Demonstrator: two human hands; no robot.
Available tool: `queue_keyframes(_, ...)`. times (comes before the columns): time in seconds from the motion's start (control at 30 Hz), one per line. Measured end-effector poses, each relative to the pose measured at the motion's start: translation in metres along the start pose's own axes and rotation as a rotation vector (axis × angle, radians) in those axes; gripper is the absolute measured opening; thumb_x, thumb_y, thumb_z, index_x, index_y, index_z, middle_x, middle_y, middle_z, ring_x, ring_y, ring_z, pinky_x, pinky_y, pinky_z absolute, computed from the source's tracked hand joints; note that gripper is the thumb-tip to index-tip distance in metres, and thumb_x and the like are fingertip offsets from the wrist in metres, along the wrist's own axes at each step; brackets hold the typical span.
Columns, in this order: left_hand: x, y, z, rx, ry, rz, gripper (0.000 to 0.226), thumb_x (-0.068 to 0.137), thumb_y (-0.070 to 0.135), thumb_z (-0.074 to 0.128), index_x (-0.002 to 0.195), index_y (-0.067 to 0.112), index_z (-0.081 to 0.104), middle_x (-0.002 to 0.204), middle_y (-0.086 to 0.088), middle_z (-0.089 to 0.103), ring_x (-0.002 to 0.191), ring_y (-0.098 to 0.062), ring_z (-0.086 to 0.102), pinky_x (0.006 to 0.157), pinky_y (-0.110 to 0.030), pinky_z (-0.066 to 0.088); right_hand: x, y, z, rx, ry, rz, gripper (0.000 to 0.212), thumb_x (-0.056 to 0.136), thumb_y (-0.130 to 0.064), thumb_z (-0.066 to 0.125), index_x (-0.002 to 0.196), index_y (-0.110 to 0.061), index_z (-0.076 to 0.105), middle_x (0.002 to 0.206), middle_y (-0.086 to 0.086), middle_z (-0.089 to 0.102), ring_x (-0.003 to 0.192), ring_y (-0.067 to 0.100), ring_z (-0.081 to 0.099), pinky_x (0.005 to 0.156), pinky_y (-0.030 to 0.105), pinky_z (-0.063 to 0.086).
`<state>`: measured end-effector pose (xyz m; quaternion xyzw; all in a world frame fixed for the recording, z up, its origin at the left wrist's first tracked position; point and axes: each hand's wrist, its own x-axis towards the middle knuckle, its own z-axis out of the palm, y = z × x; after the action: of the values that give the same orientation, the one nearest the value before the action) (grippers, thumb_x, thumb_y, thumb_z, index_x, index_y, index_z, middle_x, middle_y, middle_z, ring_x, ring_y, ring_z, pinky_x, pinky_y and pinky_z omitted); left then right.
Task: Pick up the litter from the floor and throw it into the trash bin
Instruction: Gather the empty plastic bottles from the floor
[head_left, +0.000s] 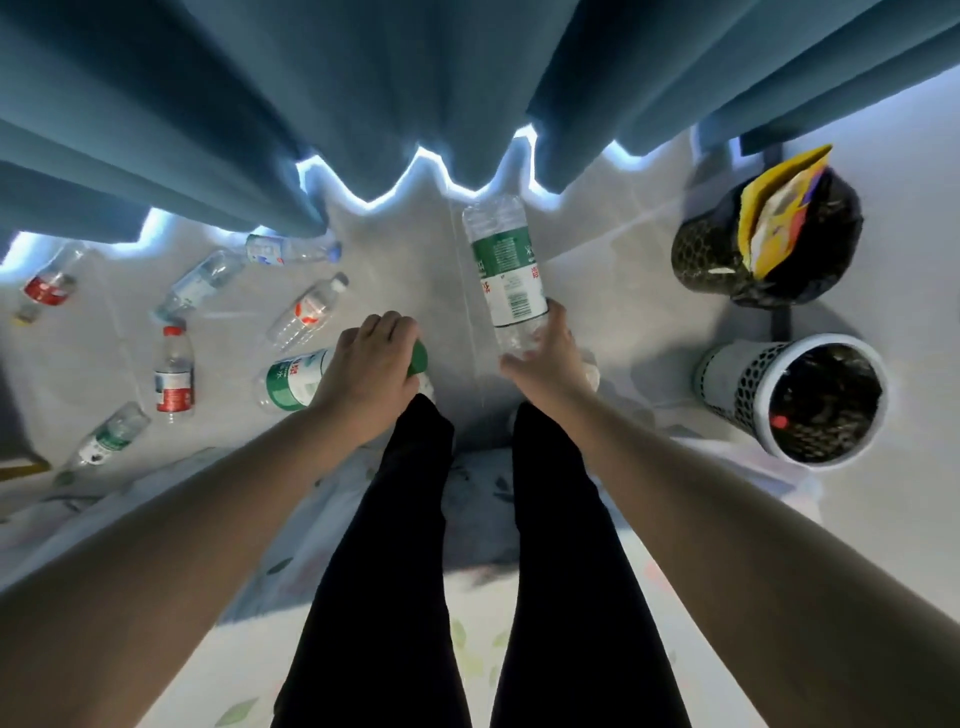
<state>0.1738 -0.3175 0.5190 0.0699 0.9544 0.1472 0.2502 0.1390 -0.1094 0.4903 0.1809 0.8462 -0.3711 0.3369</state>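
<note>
Two bare arms reach down from the edge of a bed (470, 613), whose pale sheet has a faint leaf print, towards a light grey tiled floor (597, 270). Black-trousered legs (389, 571) hang between the arms.

The right hand (550, 353) holds a green-labelled water bottle (506, 270) lifted off the floor. Its fingers (556, 312) and thumb wrap the clear lower part, and the far end of the bottle points at the curtains.

The left hand (371, 371) rests palm-down on a second green-labelled bottle (293, 382), which lies on its side on the floor. The fingers are curled over its neck end, and a bit of green shows beyond them.

Six more plastic bottles (174, 371) lie scattered on the floor to the left, with red, blue and green labels.

Heavy teal curtains (363, 104) hang across the top of the view. Daylight glows white under their wavy hem.

To the right stand two bins, well apart from the scattered bottles. The nearer is a white perforated trash bin (727, 384) with a black liner. Beyond it is a dark mesh trash bin (696, 249) with a yellow snack packet (779, 208) sticking up out of it.
</note>
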Motion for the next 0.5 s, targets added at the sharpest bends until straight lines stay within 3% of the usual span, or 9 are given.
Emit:
queue_keyframes(0.1,0.015,0.039,-0.008,0.031,-0.025,0.045,0.026,0.078,0.012,0.065,0.101,0.005,0.054,0.100,-0.013,0.055,0.095,-0.034,0.052,0.080,-0.044,0.040,-0.002,0.032,-0.037,0.044,0.041,0.053,0.075,0.075,-0.016,0.067,0.140,-0.024,0.030,0.126,-0.004,0.050,0.106,0.016,0.052,0.082,0.029,0.041)
queue_keyframes(0.23,0.037,0.104,-0.016,0.058,-0.047,0.087,0.026,0.078,0.012,0.066,0.100,0.006,0.054,0.101,-0.013,0.054,0.096,-0.035,0.051,0.077,-0.043,0.038,-0.004,0.079,-0.086,0.173,0.077,0.108,0.075,0.071,-0.017,0.070,0.136,-0.021,0.032,0.126,0.000,0.055,0.107,0.021,0.058,0.090,0.041,0.051)
queue_keyframes(0.5,0.107,0.272,-0.004,-0.024,-0.179,0.245,0.022,0.085,0.018,0.064,0.103,0.009,0.054,0.106,-0.010,0.053,0.100,-0.029,0.049,0.084,-0.040,0.040,0.003,0.181,-0.196,0.364,0.218,0.172,0.060,0.075,-0.011,0.070,0.126,-0.012,0.039,0.116,0.007,0.054,0.101,0.024,0.058,0.077,0.030,0.045)
